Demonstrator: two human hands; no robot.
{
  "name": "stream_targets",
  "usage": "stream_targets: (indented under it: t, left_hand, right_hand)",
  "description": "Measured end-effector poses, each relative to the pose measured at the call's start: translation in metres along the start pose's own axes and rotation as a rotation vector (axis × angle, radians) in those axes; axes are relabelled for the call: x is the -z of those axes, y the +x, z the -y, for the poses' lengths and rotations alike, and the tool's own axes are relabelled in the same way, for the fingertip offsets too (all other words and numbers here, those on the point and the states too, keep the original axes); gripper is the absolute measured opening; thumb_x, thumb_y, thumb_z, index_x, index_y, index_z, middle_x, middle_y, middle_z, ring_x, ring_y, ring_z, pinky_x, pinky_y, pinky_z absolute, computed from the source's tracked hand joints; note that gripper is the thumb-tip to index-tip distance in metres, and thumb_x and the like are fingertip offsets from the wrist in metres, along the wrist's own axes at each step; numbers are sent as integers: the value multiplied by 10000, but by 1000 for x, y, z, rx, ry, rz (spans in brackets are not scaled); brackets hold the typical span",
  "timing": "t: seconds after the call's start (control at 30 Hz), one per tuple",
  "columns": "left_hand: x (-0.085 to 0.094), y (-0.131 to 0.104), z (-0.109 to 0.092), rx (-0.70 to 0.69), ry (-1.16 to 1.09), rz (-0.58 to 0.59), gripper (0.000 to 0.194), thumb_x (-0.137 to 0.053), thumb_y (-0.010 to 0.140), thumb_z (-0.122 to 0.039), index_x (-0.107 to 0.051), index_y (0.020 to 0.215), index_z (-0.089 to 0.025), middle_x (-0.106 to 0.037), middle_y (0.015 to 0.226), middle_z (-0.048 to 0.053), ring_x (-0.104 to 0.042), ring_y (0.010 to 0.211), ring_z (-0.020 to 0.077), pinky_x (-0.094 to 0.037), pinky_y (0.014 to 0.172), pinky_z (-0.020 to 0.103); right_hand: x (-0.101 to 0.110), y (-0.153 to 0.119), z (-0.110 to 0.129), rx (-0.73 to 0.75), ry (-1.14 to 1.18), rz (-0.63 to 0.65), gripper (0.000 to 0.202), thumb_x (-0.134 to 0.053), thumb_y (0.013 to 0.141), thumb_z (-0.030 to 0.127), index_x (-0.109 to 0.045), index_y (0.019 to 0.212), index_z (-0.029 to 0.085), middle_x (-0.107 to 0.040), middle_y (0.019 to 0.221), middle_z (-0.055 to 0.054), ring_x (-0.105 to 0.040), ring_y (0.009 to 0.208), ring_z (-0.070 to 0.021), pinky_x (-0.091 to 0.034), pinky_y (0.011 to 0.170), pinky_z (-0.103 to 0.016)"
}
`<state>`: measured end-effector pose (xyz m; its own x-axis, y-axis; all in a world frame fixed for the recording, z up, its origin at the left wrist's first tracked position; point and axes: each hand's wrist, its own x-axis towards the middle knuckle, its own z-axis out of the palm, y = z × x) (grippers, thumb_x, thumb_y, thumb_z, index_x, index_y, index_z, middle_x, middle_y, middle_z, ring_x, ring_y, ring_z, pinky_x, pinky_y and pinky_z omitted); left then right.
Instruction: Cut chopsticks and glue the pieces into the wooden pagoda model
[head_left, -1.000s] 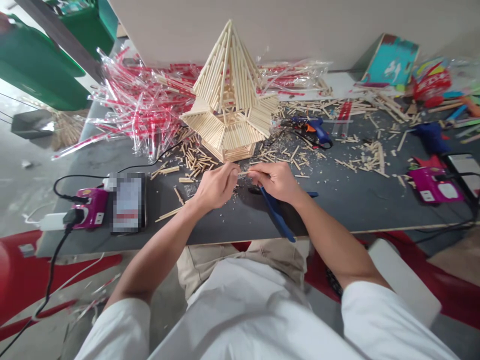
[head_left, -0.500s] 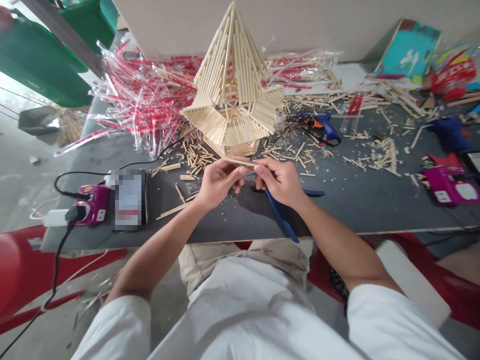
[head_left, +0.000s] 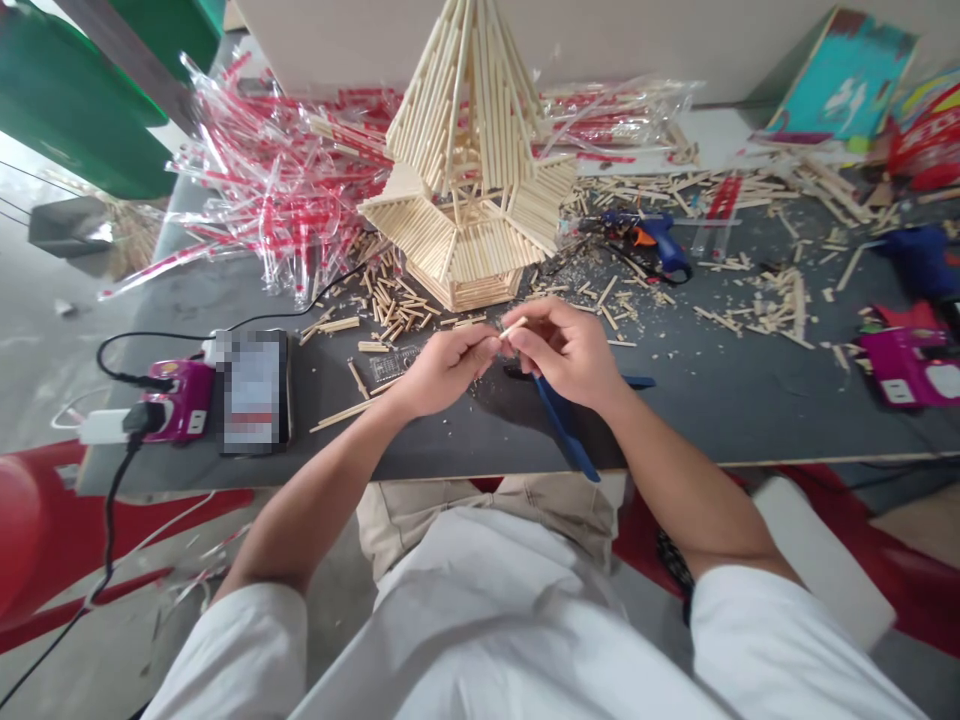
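Both my hands meet above the dark table. Between the fingertips of my right hand (head_left: 566,350) is a short piece of pale wooden stick (head_left: 514,328), its end pointing up and right. The closed fingertips of my left hand (head_left: 454,365) touch the stick's lower end. Just behind them stands a lantern-like model built of thin sticks (head_left: 480,245), with a pointed top and flared panels. Blue-handled pliers or cutters (head_left: 566,430) lie beneath my right hand, their far part hidden by it.
Loose stick pieces (head_left: 394,305) lie around the model. Red-and-clear plastic wrappers (head_left: 289,200) are piled behind left. A blue glue gun (head_left: 660,240) lies at the right. A phone (head_left: 255,390) and purple power socket (head_left: 184,400) sit at the left; another purple socket (head_left: 904,365) is far right.
The stick, earlier stretched nearly level between both hands, now shows only as a short tilted piece. My hands have drawn together at the fingertips. The camera view has shifted slightly.
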<state>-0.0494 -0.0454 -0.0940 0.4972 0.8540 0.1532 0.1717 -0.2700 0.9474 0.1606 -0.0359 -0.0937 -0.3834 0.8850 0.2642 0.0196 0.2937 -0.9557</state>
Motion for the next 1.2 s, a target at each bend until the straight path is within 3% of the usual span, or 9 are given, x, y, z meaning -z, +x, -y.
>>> stream_targets:
  t: [0.07, 0.2, 0.47, 0.57, 0.67, 0.77, 0.83, 1.03, 1.2]
  left_hand:
    - [0, 0, 0, -42, 217, -53, 333, -488, 1073, -371, -654, 888, -149, -548, 664, -16, -478, 588, 85, -388, 585, 217]
    - [1, -1, 7, -206, 494, -231, 233, -495, 1065, -276, -689, 1097, -151, -679, 789, 22, -602, 693, 111, -466, 689, 236]
    - [5, -6, 17, -337, 643, -339, 277, -477, 1064, -249, -689, 1223, -168, -747, 933, 69, -690, 786, 136, -519, 696, 247]
    - [8, -7, 19, -353, 650, -335, 290, -473, 1064, -243, -679, 1253, -164, -749, 936, 73, -700, 793, 137, -532, 700, 246]
    - [9, -7, 19, -348, 636, -319, 292, -469, 1065, -236, -674, 1257, -158, -753, 940, 80, -705, 788, 135, -539, 701, 247]
    - [7, -8, 16, -340, 647, -292, 282, -473, 1064, -234, -676, 1245, -161, -761, 967, 87, -717, 808, 136, -545, 709, 241]
    - [5, -8, 14, -345, 655, -286, 275, -475, 1063, -232, -677, 1233, -154, -758, 961, 85, -717, 805, 132, -545, 710, 234]
    - [4, -9, 14, -345, 695, -317, 275, -472, 1057, -228, -685, 1216, -162, -763, 939, 74, -707, 768, 128, -523, 677, 224]
    - [4, -11, 14, -315, 686, -301, 325, -456, 1058, -230, -672, 1291, -168, -749, 923, 74, -695, 759, 132, -526, 684, 234]
  right_hand:
    - [0, 1, 0, -11, 26, -16, 215, -687, 974, 413, -650, 1040, 212, -669, 732, 30, -616, 528, -78, -496, 471, -206]
    - [2, 3, 1, -52, 109, -130, 271, -650, 990, 472, -589, 1010, 209, -715, 824, 1, -648, 567, -89, -528, 474, -224]
    - [8, 3, 14, -119, -47, -119, 348, -591, 991, 573, -564, 1029, 228, -710, 883, -28, -650, 649, -124, -547, 570, -276]
    - [23, -15, 21, -114, -359, -116, 370, -570, 1004, 561, -633, 1115, 213, -717, 1068, -83, -702, 907, -192, -586, 834, -352]
    - [33, -51, 21, -197, -849, -67, 583, -540, 988, 626, -603, 1330, 158, -638, 1298, -176, -613, 1231, -336, -484, 1081, -507]
    - [30, -89, 18, -363, -1164, 96, 1063, -607, 835, 801, -380, 1560, 57, -477, 1473, -282, -458, 1380, -465, -432, 1114, -603]
    - [22, -103, 17, -417, -1276, 160, 1196, -650, 797, 804, -287, 1592, -12, -412, 1512, -319, -423, 1385, -496, -422, 1116, -612]
    - [4, -101, 28, -402, -1415, 161, 646, -434, 1033, 370, -389, 1504, -71, -543, 1308, -307, -550, 1176, -452, -480, 983, -566]
    - [12, -97, 47, -501, -923, 72, 449, -292, 1081, 470, -589, 1167, 145, -660, 1027, -163, -645, 897, -299, -498, 800, -422]
